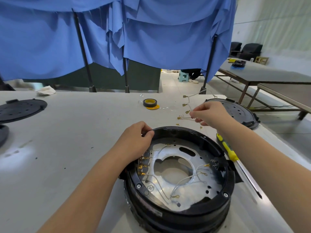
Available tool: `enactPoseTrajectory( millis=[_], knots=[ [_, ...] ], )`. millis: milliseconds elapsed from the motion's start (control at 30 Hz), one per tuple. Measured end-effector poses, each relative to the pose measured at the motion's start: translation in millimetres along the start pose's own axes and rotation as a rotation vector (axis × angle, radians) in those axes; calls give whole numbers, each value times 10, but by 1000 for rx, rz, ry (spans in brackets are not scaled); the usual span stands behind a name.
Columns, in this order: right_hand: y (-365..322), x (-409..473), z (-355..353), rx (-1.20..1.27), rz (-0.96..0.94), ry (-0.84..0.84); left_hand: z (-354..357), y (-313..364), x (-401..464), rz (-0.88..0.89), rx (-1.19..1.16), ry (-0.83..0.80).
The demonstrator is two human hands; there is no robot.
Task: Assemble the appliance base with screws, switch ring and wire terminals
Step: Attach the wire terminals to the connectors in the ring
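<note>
A round black appliance base [217, 208] with a silver metal plate inside lies on the grey table [75, 140] in front of me. White wires with brass terminals run across the plate; some are plugged into a terminal block [142, 165] at its left. My left hand [136, 140] grips the base's far-left rim. My right hand [208, 113] pinches a loose white wire [188, 100] with brass terminals, lifted above the table behind the base. More loose terminals [180, 117] lie under that hand.
A yellow-handled screwdriver [230, 153] lies right of the base. A roll of black-and-yellow tape [150, 103] sits further back. Black round covers lie at the far right [235, 111] and far left [20, 109]. Blue curtains hang behind the table.
</note>
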State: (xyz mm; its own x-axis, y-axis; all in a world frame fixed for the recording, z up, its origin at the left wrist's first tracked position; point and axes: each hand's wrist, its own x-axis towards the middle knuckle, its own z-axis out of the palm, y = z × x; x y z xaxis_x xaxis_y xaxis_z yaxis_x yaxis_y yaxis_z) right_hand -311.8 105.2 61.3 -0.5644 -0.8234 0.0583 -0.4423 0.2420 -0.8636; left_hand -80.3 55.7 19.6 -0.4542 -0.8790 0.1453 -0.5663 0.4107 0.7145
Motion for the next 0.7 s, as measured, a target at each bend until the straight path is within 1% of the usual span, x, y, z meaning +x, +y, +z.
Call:
enactPoseTrajectory(
  millis=[100,200,500,600,700],
  knots=[
    [-203,-231,-22,71,-37,-57,-34,26,-3,-10,-14,-20],
    [-364,-442,32,61,-68,-150,-94,55,-17,-22,-58,-62],
    [-548,-740,219,-74,-146,-271,-463,249,-66,-38,-498,-93],
    [-619,-771,221,-152,-170,-342,-509,263,-60,-64,-589,-51],
    [-666,-810,242,-193,-192,-396,-499,250,-48,-99,-576,-12]
  ],
)
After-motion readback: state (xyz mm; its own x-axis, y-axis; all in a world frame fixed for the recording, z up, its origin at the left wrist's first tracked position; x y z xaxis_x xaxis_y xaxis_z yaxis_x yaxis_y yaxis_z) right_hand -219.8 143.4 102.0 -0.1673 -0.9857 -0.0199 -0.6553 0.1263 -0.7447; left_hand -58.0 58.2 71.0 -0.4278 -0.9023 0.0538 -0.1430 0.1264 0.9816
